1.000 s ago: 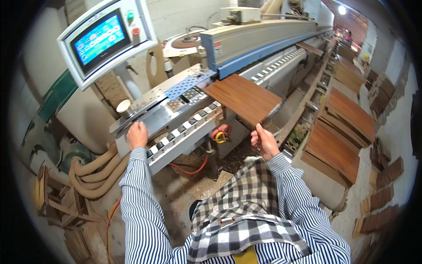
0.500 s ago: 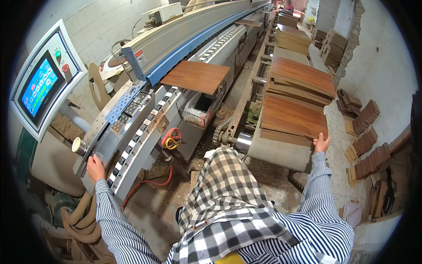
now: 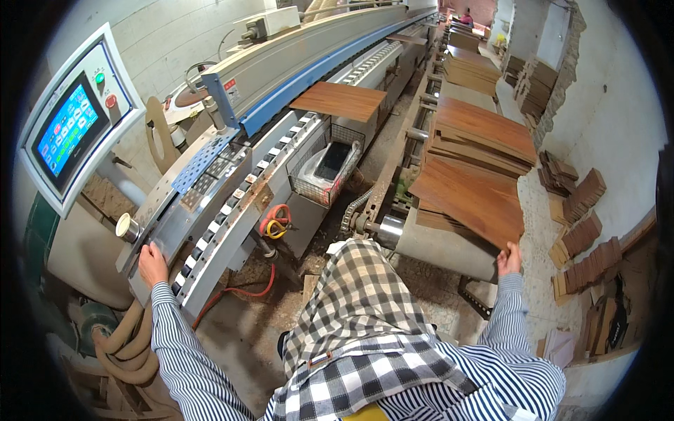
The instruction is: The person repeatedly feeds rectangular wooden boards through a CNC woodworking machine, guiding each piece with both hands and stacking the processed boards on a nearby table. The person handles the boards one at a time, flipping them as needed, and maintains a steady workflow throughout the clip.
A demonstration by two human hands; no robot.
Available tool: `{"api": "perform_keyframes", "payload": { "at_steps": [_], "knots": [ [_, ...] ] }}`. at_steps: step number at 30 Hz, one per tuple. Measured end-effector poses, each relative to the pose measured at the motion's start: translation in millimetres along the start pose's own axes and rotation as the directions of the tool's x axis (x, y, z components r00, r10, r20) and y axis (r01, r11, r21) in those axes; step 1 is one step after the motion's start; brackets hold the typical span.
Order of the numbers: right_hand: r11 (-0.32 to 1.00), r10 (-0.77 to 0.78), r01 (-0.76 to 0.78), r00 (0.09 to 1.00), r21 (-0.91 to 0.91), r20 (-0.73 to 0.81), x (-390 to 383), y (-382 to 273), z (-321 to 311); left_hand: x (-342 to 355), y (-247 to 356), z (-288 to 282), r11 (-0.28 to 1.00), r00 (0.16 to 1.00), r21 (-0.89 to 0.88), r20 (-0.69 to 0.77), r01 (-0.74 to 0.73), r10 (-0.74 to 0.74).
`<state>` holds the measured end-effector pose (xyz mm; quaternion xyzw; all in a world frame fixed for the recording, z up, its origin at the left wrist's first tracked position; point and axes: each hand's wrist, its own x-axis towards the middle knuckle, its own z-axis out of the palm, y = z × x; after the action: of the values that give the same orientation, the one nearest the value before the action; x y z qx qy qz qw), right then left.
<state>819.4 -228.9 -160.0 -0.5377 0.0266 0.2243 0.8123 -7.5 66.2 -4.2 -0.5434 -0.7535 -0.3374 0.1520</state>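
Hands (image 3: 509,258) on smooth flat wood panel (image 3: 472,198)

A touchscreen panel (image 3: 70,130) stands left of the conveyor (image 3: 232,203); stacked boards (image 3: 477,161) lie to its right.

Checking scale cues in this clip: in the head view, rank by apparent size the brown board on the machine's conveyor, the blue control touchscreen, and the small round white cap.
1. Brown board, though farther away.
2. Blue touchscreen, close second.
3. White cap.
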Motion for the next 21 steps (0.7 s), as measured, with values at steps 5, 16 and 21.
{"api": "perform_keyframes", "payload": {
  "at_steps": [5, 16, 21],
  "knots": [
    [0.918, 0.392, -0.393, 0.889, -0.047, 0.237, -102, 1, 27, 2, -3, 4, 1.0, 1.0, -0.018, -0.012, -0.007, 0.007],
    [0.931, 0.351, -0.328, 0.687, -0.16, 0.636, -160, 21, 103, -2, 13, -12, 0.998, 0.998, 0.004, 0.01, 0.059, -0.059],
    [0.904, 0.385, -0.373, 0.497, -0.209, 0.778, -217, 39, 193, -2, 16, -13, 0.998, 0.998, -0.001, 0.019, 0.057, -0.057]
  ]
}}
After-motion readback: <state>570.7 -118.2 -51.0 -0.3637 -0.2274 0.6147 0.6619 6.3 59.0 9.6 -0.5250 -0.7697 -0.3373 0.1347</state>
